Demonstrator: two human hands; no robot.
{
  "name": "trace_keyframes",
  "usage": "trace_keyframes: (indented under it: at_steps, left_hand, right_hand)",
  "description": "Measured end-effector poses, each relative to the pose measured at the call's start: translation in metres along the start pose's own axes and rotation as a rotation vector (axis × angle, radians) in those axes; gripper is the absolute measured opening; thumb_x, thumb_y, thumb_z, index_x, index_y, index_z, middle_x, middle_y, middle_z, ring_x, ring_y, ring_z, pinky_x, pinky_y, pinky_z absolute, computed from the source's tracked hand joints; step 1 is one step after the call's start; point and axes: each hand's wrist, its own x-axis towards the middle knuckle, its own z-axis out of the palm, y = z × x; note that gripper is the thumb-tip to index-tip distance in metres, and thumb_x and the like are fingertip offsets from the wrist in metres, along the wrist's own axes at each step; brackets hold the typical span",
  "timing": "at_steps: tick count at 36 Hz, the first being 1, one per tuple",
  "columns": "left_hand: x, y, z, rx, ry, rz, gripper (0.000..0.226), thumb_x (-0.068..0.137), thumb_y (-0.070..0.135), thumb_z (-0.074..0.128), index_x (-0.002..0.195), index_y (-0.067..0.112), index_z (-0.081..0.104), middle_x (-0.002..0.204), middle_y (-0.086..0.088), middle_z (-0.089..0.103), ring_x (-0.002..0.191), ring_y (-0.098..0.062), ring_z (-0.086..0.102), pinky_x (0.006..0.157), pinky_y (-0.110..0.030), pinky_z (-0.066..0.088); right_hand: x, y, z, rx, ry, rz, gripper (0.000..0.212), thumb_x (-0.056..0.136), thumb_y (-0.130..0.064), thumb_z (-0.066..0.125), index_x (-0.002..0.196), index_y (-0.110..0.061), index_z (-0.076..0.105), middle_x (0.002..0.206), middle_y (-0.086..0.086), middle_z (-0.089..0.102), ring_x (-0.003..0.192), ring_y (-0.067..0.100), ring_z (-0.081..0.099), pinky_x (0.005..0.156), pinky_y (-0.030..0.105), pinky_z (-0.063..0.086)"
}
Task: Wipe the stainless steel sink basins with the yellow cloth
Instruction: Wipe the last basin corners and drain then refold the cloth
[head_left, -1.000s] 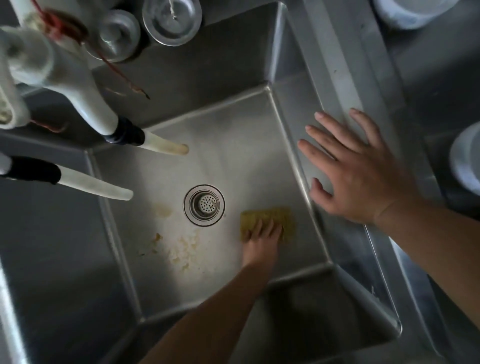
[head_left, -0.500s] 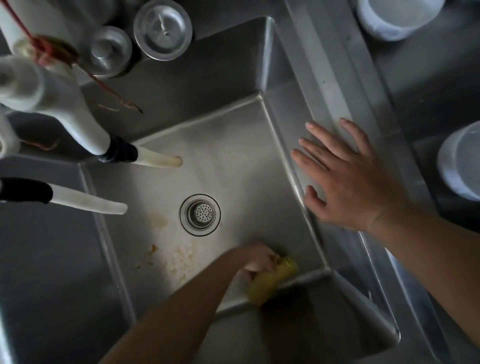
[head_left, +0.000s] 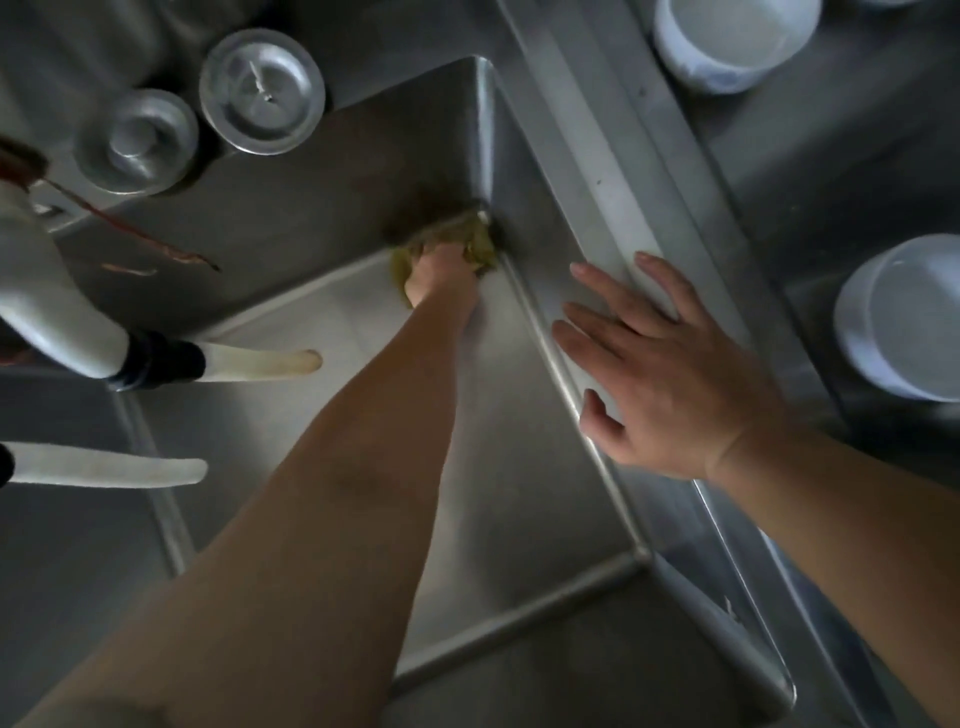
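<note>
Left hand (head_left: 439, 273) — yellow cloth (head_left: 475, 244) in basin (head_left: 545, 467) corner

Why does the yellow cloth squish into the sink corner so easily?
The yellow cloth is probably soft and floppy: it bunches under the left hand in the sink corner. It looks light, and possibly damp, though wetness can't be seen.

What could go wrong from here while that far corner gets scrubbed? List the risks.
1. The left hand drives the yellow cloth deep into the basin's far right corner, with the forearm stretched across the floor; the white spout juts close beside that arm and could be knocked on the way back.
2. The right hand braces flat on the sink rim; if the steel is wet, it may slip.
3. The arm hides the basin floor, so residue there could be missed.
</note>
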Motion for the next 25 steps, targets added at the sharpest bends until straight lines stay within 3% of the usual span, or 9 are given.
trace_keyframes:
  at_steps: [2,5,8,11,13,17,20,25]
  left_hand:
    - [0.001,0.012,0.017,0.046,-0.015,0.006,0.037,0.099,0.021,0.038,0.126,0.023,0.063,0.133,-0.006,0.06,0.125,-0.028,0.054,0.094,-0.037,0.047]
    - [-0.016,0.022,0.031,0.13,-0.017,0.081,0.03,0.093,0.02,0.041,0.104,0.026,0.069,0.111,-0.001,0.07,0.104,-0.024,0.065,0.077,-0.029,0.043]
    - [-0.047,0.009,0.04,0.204,-0.005,0.203,0.024,0.088,0.02,0.045,0.091,0.029,0.067,0.101,-0.001,0.07,0.097,-0.025,0.066,0.082,-0.033,0.048]
    - [-0.086,-0.018,0.058,0.199,-0.124,0.321,0.025,0.093,0.021,0.047,0.106,0.027,0.068,0.113,-0.002,0.065,0.104,-0.027,0.063,0.083,-0.038,0.053]
    - [-0.116,-0.035,0.07,0.228,-0.185,0.422,0.027,0.095,0.024,0.048,0.114,0.032,0.066,0.127,0.002,0.058,0.118,-0.023,0.056,0.09,-0.037,0.051]
    - [-0.168,-0.065,0.094,0.276,-0.352,0.562,0.044,0.096,0.02,0.045,0.134,0.041,0.055,0.157,0.012,0.032,0.148,-0.014,0.022,0.112,-0.04,0.03]
    - [-0.198,-0.079,0.109,0.474,-0.514,0.72,0.045,0.1,0.02,0.039,0.14,0.039,0.049,0.161,0.01,0.023,0.151,-0.014,0.012,0.119,-0.039,0.018]
    - [-0.25,-0.107,0.106,0.623,-0.632,0.94,0.042,0.099,0.024,0.041,0.139,0.033,0.051,0.163,0.008,0.02,0.151,-0.014,0.008,0.121,-0.041,0.004]
  right_hand:
    - [0.0,0.0,-0.001,0.0,-0.003,0.011,0.043,0.08,-0.033,0.05,0.11,-0.006,0.065,0.107,0.007,0.069,0.147,0.026,0.03,0.118,0.057,0.02]
    - [0.0,0.0,-0.003,0.005,0.002,0.013,0.038,0.08,-0.033,0.05,0.101,-0.007,0.068,0.096,0.005,0.07,0.147,0.024,0.031,0.119,0.056,0.02]
    - [0.0,-0.001,-0.006,0.014,0.006,0.019,0.035,0.079,-0.033,0.05,0.095,-0.007,0.069,0.092,0.003,0.07,0.148,0.023,0.03,0.119,0.056,0.02]
    - [0.0,-0.003,-0.009,0.008,-0.028,0.014,0.033,0.08,-0.034,0.047,0.084,-0.009,0.068,0.086,0.003,0.068,0.148,0.024,0.029,0.119,0.057,0.019]
    - [-0.001,-0.003,-0.01,0.002,-0.061,0.006,0.035,0.082,-0.033,0.047,0.086,-0.008,0.07,0.089,0.006,0.069,0.146,0.028,0.033,0.118,0.059,0.019]
    - [-0.002,-0.001,-0.008,0.021,-0.072,0.013,0.043,0.083,-0.03,0.042,0.1,-0.007,0.075,0.113,0.011,0.07,0.13,0.037,0.05,0.113,0.062,0.024]
    - [-0.002,-0.002,-0.008,-0.043,-0.092,0.009,0.039,0.084,-0.034,0.04,0.086,-0.011,0.071,0.096,0.007,0.071,0.143,0.03,0.036,0.118,0.059,0.018]
    - [-0.003,-0.004,-0.01,-0.046,-0.093,0.013,0.036,0.083,-0.033,0.04,0.078,-0.013,0.07,0.093,0.005,0.071,0.148,0.025,0.03,0.119,0.059,0.017]
